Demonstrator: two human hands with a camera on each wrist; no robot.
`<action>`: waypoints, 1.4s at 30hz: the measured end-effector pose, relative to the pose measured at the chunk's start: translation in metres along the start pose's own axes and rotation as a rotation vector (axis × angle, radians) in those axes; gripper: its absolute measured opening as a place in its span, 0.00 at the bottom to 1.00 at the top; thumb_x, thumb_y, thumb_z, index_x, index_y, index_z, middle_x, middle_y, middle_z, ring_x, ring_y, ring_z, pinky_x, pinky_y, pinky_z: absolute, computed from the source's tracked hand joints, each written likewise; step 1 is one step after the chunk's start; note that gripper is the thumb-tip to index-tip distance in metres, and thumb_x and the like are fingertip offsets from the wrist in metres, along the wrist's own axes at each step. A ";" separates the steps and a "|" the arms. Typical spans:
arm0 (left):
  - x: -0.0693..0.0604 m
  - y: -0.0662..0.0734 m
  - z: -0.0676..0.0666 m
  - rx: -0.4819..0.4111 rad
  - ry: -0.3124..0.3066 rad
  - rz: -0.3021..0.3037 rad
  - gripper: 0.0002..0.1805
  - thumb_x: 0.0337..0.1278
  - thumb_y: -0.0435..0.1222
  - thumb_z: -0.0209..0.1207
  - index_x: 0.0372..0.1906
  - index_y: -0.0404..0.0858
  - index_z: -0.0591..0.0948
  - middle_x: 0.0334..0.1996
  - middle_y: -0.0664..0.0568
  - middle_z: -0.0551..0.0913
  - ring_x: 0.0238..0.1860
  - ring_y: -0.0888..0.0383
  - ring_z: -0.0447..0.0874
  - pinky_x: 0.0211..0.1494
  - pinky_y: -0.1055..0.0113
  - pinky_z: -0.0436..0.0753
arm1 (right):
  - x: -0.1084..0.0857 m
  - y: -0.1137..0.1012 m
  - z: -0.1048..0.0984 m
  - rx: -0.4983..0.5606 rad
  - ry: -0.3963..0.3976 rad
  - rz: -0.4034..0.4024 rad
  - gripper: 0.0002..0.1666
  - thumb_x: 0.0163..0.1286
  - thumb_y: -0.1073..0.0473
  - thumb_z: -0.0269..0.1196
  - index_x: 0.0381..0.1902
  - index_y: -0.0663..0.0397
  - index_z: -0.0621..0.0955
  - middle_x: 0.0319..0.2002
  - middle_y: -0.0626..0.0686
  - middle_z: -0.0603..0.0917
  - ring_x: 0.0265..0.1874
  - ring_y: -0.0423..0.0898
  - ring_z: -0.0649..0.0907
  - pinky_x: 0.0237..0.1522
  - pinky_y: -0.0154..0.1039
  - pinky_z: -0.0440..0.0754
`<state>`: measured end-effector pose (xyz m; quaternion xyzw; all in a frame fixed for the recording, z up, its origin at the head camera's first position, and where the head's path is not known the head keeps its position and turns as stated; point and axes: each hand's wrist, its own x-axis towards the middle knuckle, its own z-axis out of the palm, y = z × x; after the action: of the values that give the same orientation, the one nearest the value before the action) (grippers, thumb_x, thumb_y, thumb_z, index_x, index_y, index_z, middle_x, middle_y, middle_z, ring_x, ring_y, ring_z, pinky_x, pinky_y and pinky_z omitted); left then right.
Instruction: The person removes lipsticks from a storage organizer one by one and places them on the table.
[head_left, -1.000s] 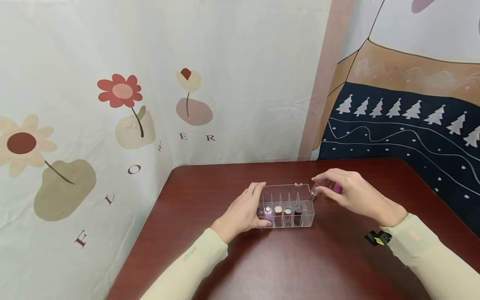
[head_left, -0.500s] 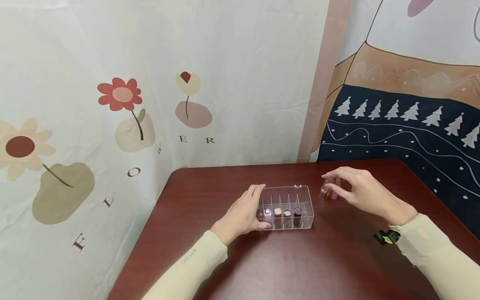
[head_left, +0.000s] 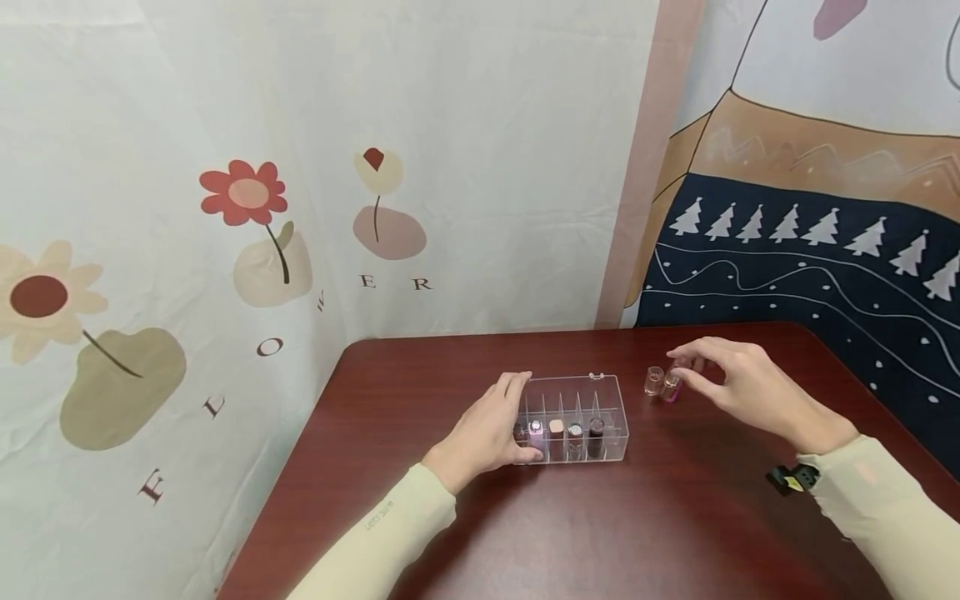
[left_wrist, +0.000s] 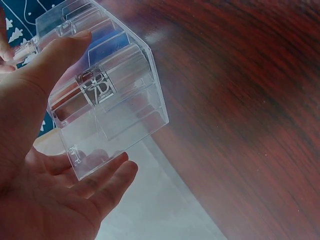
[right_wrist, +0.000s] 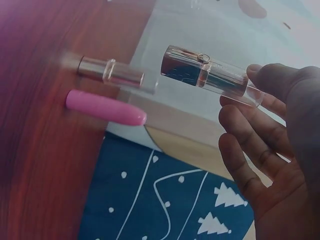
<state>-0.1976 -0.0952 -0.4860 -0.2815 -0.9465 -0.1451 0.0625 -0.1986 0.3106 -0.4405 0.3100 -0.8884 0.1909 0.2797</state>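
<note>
In the head view my left hand grips the left end of a clear compartment box, thumb on its front and fingers behind its raised lid. Several lipsticks stand in the front row, among them a dark one and a lilac one. To the right, my right hand pinches the clear-capped end of a lipstick tube between thumb and fingers. Beside it on the table stand another clear-capped lipstick and a pink tube, mostly hidden in the head view.
The dark red tabletop has a printed light curtain behind it. A navy tree-patterned cloth hangs at the right. The clear lid stands up along the box's back.
My right hand has moved right, away from the box, with the lipstick tube. The standing clear-capped lipstick has come into plain view. My left hand stays on the box.
</note>
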 end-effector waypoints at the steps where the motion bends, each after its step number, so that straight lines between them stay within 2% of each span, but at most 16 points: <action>1: 0.000 0.000 0.000 0.000 0.001 0.000 0.71 0.49 0.56 0.92 0.90 0.34 0.63 0.81 0.38 0.75 0.76 0.42 0.85 0.80 0.51 0.88 | -0.001 0.001 0.000 -0.004 0.003 0.003 0.25 0.63 0.65 0.87 0.57 0.45 0.94 0.39 0.38 0.91 0.36 0.32 0.81 0.40 0.20 0.77; 7: 0.000 0.000 0.001 0.000 0.000 -0.004 0.71 0.49 0.56 0.92 0.90 0.34 0.63 0.81 0.39 0.75 0.76 0.41 0.85 0.80 0.50 0.88 | -0.008 0.010 -0.003 -0.009 0.008 0.029 0.25 0.62 0.66 0.87 0.56 0.45 0.94 0.37 0.36 0.89 0.35 0.31 0.80 0.39 0.21 0.75; 16: -0.001 0.001 0.001 0.006 0.004 -0.005 0.71 0.49 0.56 0.92 0.90 0.34 0.63 0.81 0.38 0.75 0.75 0.41 0.86 0.79 0.50 0.89 | -0.013 0.023 -0.003 -0.026 0.014 0.036 0.25 0.61 0.66 0.87 0.55 0.46 0.94 0.36 0.37 0.90 0.35 0.34 0.82 0.40 0.20 0.76; 30: 0.000 0.000 0.003 0.022 0.006 0.002 0.71 0.49 0.56 0.92 0.90 0.34 0.63 0.81 0.39 0.76 0.75 0.42 0.86 0.78 0.51 0.89 | -0.017 0.036 -0.001 -0.019 -0.040 0.093 0.22 0.64 0.65 0.86 0.55 0.47 0.94 0.37 0.38 0.92 0.35 0.30 0.81 0.40 0.19 0.77; 37: 0.000 -0.001 0.004 0.022 0.010 0.004 0.72 0.48 0.56 0.92 0.90 0.34 0.62 0.81 0.39 0.76 0.75 0.42 0.86 0.79 0.51 0.89 | -0.020 0.044 0.003 -0.021 -0.086 0.132 0.19 0.67 0.63 0.86 0.55 0.47 0.94 0.37 0.38 0.92 0.36 0.28 0.81 0.39 0.34 0.88; 42: 0.000 -0.002 0.005 0.022 0.011 0.002 0.71 0.48 0.56 0.92 0.90 0.35 0.63 0.81 0.39 0.76 0.75 0.42 0.86 0.79 0.52 0.89 | -0.022 0.048 0.007 -0.017 -0.103 0.157 0.18 0.69 0.62 0.85 0.55 0.47 0.94 0.37 0.38 0.92 0.36 0.28 0.82 0.40 0.35 0.89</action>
<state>-0.1989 -0.0954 -0.4911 -0.2810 -0.9473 -0.1364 0.0707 -0.2189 0.3522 -0.4673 0.2462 -0.9248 0.1884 0.2203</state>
